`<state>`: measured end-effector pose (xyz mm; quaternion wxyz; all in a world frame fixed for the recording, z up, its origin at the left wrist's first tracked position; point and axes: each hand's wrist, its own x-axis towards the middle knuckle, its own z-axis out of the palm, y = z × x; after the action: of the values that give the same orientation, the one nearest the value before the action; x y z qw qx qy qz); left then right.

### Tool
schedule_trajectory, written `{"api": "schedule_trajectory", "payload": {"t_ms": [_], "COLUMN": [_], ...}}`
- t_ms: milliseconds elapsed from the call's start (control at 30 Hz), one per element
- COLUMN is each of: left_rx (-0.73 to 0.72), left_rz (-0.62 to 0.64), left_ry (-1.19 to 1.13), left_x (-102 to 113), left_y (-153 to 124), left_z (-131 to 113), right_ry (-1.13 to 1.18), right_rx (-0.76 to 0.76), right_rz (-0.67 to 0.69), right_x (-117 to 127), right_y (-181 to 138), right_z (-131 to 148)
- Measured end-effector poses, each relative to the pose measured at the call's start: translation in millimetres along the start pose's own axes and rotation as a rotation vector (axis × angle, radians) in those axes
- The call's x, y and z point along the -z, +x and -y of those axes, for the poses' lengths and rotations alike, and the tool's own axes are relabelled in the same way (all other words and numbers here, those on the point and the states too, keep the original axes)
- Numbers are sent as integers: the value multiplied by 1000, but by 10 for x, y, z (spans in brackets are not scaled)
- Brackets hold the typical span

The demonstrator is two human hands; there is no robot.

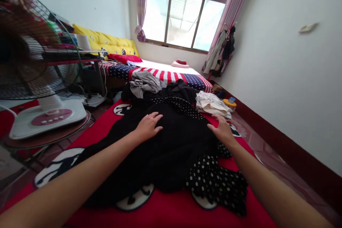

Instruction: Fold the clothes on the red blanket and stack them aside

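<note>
A black garment point(171, 149) with white-dotted sleeves lies spread over a red blanket point(165, 217) patterned with white ovals. One dotted sleeve point(217, 181) reaches toward the near right, creased and bent. My left hand point(148, 126) is over the garment's upper left part, fingers apart and holding nothing. Near its right edge is my right hand point(221, 130), also with fingers apart and nothing in it. Whether either palm touches the cloth I cannot tell.
Behind the garment lie grey clothes point(145, 83), dark clothes point(181, 91) and folded white cloth point(212, 103). A caged fan point(50, 114) stands at left on a round stool. Farther back is a bed point(165, 74) under the window; a white wall point(288, 78) rises at right.
</note>
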<state>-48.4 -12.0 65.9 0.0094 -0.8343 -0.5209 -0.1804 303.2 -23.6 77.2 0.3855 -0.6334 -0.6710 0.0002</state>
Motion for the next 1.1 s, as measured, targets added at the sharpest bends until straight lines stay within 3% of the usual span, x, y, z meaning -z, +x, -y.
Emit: {"api": "schedule_trajectory", "payload": {"t_ms": [100,200,300,467,600,633,700,800,833,900,1000,1100], "left_rx": [68,93,95,82,80,82,86,4,-54,-175,-243,-229], "left_rz": [157,126,103,96,102,108,121,149,163,194,225,225], "left_ry": [-51,-6,17,42,43,41,38,-3,-30,-80,-102,-90], "left_x": [-400,-565,-588,-575,-566,-563,-555,-541,-532,-507,-458,-428], "left_y": [-205,-288,-294,-297,-288,-291,-323,-449,-505,-611,-704,-715], "left_z": [79,167,184,153,144,134,94,-16,-58,-136,-215,-245], "right_ry": [-90,-48,27,69,-79,-118,-157,-103,-69,-42,-110,-154], "right_rx": [-52,-77,-43,-37,-66,-77,-54,83,128,197,247,256], "right_rz": [93,189,222,-17,249,252,103,-103,-93,61,279,248], "right_x": [16,95,255,667,824,831,826,797,779,716,539,352], "right_y": [-325,-548,-672,-840,-998,-1023,-1061,-1162,-1223,-1384,-1654,-1832], "right_z": [-316,-508,-528,-618,-819,-809,-657,-170,14,330,570,548]}}
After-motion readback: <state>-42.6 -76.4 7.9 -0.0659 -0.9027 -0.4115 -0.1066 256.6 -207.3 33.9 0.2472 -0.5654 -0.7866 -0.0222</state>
